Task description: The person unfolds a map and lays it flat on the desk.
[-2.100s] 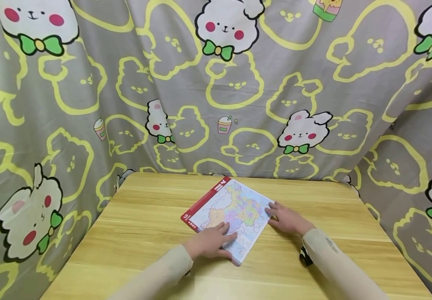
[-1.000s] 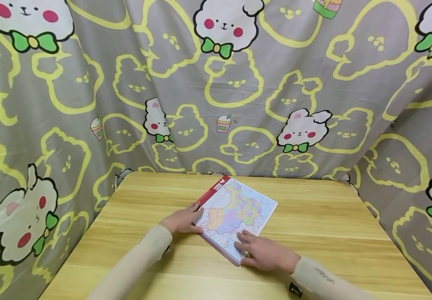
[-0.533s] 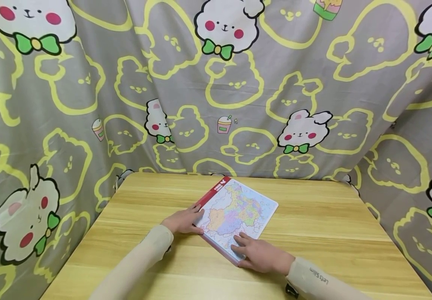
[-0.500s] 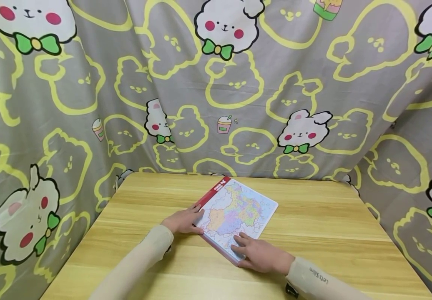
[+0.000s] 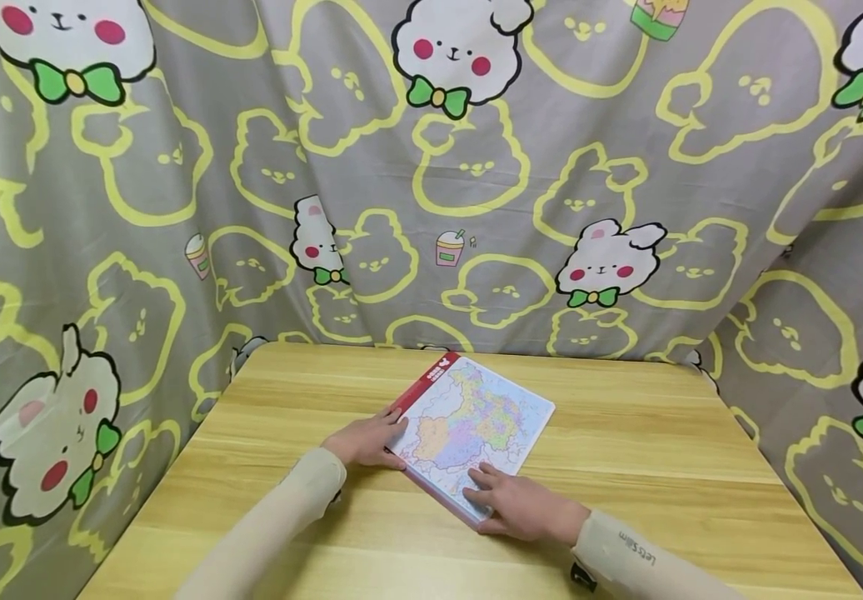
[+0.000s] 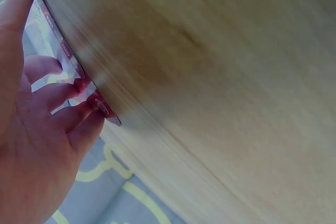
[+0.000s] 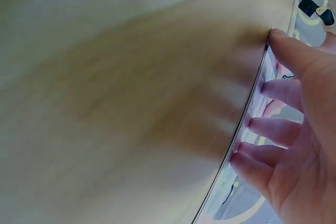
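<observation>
A flat rectangular map board (image 5: 469, 408) with a red strip along one side lies at a slant on the wooden table. At its left corner, my left hand (image 5: 364, 440) rests with fingers on top and the thumb by the near edge. My right hand (image 5: 529, 504) covers the near corner, its fingertips touching the map and its thumb at the edge. Close up in the left wrist view, the left hand (image 6: 42, 119) has its fingers extended against the red corner. The right wrist view shows the right hand (image 7: 304, 135) with spread fingers along the board's thin edge. Neither hand visibly curls round it.
A wooden table (image 5: 649, 467) extends around the board on all sides. Behind and beside it hangs a grey curtain (image 5: 371, 183) with yellow outlines and white rabbit faces. A small dark object (image 5: 583, 577) shows under the right cuff.
My left hand moved from the map's lower part to its left corner. The right hand went from the right corner down to the near corner. Both have stayed nearly still since then.
</observation>
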`<act>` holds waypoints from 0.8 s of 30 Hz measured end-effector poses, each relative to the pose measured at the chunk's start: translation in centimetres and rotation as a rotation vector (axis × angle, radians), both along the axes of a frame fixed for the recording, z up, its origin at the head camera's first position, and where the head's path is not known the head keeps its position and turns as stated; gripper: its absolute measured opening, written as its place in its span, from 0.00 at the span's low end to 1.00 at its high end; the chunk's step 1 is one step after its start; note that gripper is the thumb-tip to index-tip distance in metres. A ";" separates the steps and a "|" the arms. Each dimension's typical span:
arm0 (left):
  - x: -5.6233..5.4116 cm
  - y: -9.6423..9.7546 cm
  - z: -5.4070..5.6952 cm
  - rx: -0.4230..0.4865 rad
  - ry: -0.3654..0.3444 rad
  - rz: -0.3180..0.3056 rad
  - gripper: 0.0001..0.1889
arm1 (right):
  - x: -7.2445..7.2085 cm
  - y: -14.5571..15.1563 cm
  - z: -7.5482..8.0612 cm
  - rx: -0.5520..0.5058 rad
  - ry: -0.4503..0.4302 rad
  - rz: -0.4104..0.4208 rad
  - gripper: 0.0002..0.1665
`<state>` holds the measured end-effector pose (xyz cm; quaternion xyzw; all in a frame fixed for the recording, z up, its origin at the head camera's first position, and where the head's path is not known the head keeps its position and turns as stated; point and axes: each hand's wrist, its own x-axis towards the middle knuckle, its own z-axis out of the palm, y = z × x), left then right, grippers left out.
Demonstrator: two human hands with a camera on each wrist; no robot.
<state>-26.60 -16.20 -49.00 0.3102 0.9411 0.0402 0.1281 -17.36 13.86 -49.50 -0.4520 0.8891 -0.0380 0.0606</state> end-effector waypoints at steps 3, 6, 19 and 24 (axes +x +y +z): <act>0.2 0.2 0.2 -0.013 0.002 -0.001 0.47 | 0.0 0.2 0.1 -0.005 -0.014 -0.004 0.32; 0.4 0.3 0.2 -0.029 -0.001 0.005 0.47 | -0.1 0.4 0.1 -0.012 -0.021 -0.001 0.32; 1.1 0.2 0.2 -0.048 0.015 -0.007 0.47 | -0.4 1.0 -0.3 -0.025 -0.011 0.006 0.33; 1.4 0.1 0.0 -0.044 0.025 -0.015 0.46 | -0.4 1.2 -0.3 -0.029 -0.011 0.012 0.33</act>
